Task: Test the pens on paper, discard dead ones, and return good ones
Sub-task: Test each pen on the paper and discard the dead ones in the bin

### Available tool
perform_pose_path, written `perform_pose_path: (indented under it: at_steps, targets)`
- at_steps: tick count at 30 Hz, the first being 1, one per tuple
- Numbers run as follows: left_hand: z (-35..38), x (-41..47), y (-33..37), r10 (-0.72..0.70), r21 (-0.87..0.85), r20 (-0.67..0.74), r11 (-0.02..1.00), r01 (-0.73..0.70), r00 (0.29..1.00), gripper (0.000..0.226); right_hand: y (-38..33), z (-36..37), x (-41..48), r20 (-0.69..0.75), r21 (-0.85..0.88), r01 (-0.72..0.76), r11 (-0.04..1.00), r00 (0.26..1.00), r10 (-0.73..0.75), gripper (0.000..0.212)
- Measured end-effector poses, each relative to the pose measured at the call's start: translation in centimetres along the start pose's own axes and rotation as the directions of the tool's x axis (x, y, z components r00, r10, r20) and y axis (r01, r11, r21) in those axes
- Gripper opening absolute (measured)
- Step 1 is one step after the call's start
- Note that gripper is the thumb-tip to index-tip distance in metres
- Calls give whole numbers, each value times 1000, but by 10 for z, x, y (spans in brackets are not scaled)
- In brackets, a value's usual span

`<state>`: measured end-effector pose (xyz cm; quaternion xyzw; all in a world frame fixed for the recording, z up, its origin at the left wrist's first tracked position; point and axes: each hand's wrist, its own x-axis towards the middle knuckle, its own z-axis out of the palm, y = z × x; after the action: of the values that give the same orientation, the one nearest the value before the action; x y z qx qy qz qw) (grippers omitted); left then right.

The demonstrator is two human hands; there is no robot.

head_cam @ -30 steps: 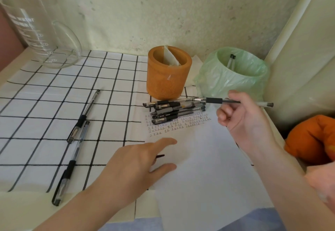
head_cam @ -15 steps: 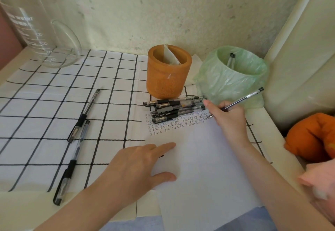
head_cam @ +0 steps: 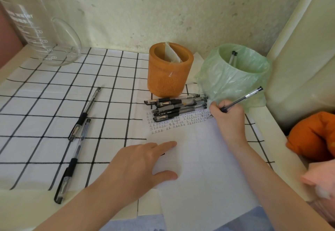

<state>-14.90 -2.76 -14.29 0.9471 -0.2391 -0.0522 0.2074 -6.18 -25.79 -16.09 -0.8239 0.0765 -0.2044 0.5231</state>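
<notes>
- I see the right hand [head_cam: 229, 120] with its fingers curled round a pen [head_cam: 243, 98], tip down on the paper [head_cam: 199, 167] at the right end of the written rows.
- The left hand [head_cam: 134, 165] lies flat with straight fingers, pressing the paper's left edge.
- A pile of pens [head_cam: 177, 107] lies just left of the right fingers, on the paper's top edge.
- Beyond the right fingers stand an orange cup [head_cam: 169, 69] and a green-lined bin [head_cam: 233, 78].
- Two loose pens [head_cam: 85, 112] lie on the checked cloth [head_cam: 45, 89], left of the left hand.

pen pile [head_cam: 176, 106] fronting orange cup [head_cam: 169, 70], open cloth [head_cam: 45, 93] left
</notes>
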Motion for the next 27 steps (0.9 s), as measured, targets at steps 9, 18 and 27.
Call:
perform_pose_path:
  at_steps: [9,18,27]
  targets:
    - [-3,0,2,-9,5,14,1000,9,1000,67,-2,1,-1,-17,-15,23,1000,1000,-23,35]
    - [-2,0,1,-12,-5,13,1000,13,1000,67,-1,0,-1,3,-33,10,999,1000,-10,33]
    - [-1,0,0,-7,-22,-1,1000,7,1000,67,-1,1,-1,0,-22,0,1000,1000,0,32]
